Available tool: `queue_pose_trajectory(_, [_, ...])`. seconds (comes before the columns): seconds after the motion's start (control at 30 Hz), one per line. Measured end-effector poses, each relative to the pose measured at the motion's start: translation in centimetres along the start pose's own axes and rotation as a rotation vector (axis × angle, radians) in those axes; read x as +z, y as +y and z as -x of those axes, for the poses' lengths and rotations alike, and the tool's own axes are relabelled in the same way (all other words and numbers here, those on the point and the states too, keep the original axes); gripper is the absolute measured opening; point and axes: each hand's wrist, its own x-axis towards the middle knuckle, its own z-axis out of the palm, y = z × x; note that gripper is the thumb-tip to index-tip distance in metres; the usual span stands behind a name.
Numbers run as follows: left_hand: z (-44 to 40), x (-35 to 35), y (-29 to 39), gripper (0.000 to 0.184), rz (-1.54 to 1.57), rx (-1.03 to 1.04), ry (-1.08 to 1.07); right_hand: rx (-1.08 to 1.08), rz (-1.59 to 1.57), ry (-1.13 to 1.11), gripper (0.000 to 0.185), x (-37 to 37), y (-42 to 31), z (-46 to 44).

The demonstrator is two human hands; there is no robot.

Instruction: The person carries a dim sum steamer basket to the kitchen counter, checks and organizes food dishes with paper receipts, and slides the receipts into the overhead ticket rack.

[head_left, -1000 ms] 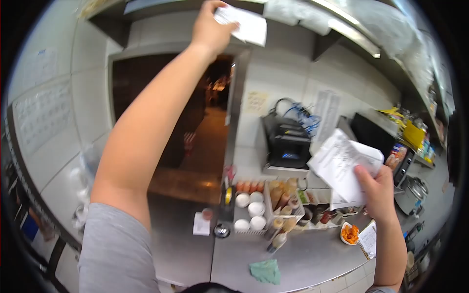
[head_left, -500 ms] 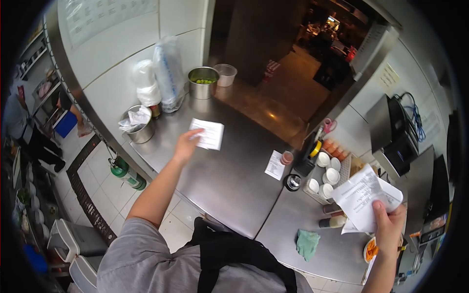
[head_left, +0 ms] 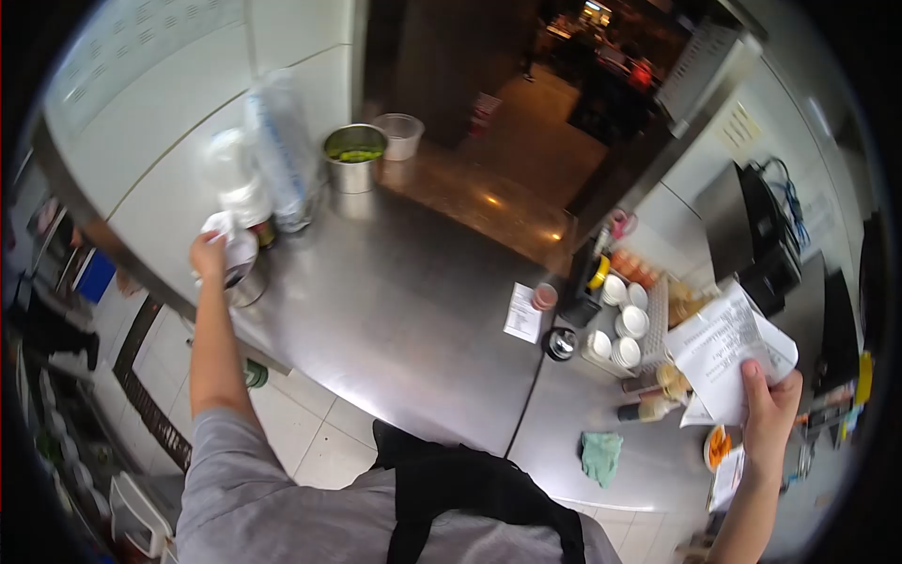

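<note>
Paper slips [head_left: 716,355] stay pinched by the right hand [head_left: 771,406] alone, as the left hand [head_left: 209,256], grip unclear, has reached frame left's pot [head_left: 251,289].

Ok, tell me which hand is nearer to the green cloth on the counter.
Right. The right hand, holding papers, is up and to the right of the green cloth; the left hand is much farther off, away to the left at the metal container.
</note>
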Motion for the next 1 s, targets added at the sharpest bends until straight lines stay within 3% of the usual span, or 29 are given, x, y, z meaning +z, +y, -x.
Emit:
queue_pose_trajectory(0.03, [0.3,-0.5,0.6,0.029,0.060,-0.124,-0.008,-0.001,-0.017,-0.029,0.026,0.3,-0.4,0.1])
queue_pose_trajectory(0.1, [0.8,-0.7,-0.6,0.032,0.141,-0.089,0.083,0.014,-0.014,0.014,0.025,0.4,-0.6,0.1])
queue_pose_trajectory(0.17, [-0.4,1.0,-4.3,0.032,0.391,-0.265,-0.057,0.004,-0.015,0.001,0.023,0.2,-0.7,0.2])
queue_pose_trajectory(0.27, [1.5,0.4,-2.1,0.025,0.425,-0.241,-0.145,0.016,-0.004,0.042,0.021,0.8,-1.2,0.2])
queue_pose_trajectory(0.33, [1.6,1.0,-2.6,0.024,0.015,0.208,-0.108,-0.003,-0.012,0.049,0.020,1.2,-1.4,-0.1])
queue_pose_trajectory(0.37, [1.8,1.1,-2.3,0.024,0.032,0.225,-0.117,0.005,-0.006,0.073,0.020,1.4,-1.4,-0.2])
queue_pose_trajectory(0.47, [1.8,1.2,0.3,0.024,-0.689,0.344,-0.345,0.047,-0.020,0.011,0.022,1.4,-1.4,-0.4])
queue_pose_trajectory(0.53, [2.4,0.6,2.3,0.027,-0.786,0.342,-0.359,0.027,-0.069,0.008,0.023,1.5,-2.0,-0.3])
queue_pose_trajectory(0.6, [2.3,-1.2,5.1,0.034,-0.828,0.173,-0.535,0.059,-0.106,-0.003,0.024,1.0,-2.2,0.2])
queue_pose_trajectory(0.67, [4.5,-4.1,9.4,0.041,-0.697,0.192,-0.254,0.068,-0.125,0.016,0.025,0.4,-2.0,0.7])
queue_pose_trajectory(0.73, [7.4,-7.3,15.3,0.046,-0.386,0.336,0.174,0.063,-0.152,-0.024,0.026,0.0,-1.9,1.1])
queue_pose_trajectory(0.8, [12.5,-10.2,24.0,0.046,0.157,0.686,0.274,0.051,-0.186,-0.037,0.026,-0.1,-1.9,1.5])
queue_pose_trajectory(0.87, [21.5,-14.4,33.9,0.038,0.769,0.554,-0.303,0.057,-0.215,-0.079,0.026,-0.1,-2.4,1.7])
queue_pose_trajectory(0.9, [23.5,-14.8,36.2,0.036,1.001,0.695,-0.543,0.039,-0.221,-0.093,0.026,-0.2,-2.5,1.6])
queue_pose_trajectory(0.93, [26.4,-17.2,39.7,0.036,1.134,0.687,-0.772,0.035,-0.219,-0.145,0.026,-0.3,-2.6,1.6])
queue_pose_trajectory(0.97, [28.8,-19.0,42.6,0.041,1.235,0.709,-0.920,0.035,-0.218,-0.197,0.025,-0.3,-2.7,1.7])
queue_pose_trajectory(1.0, [30.6,-19.9,45.0,0.047,1.230,0.804,-0.937,0.060,-0.206,-0.233,0.025,-0.6,-3.2,1.8])
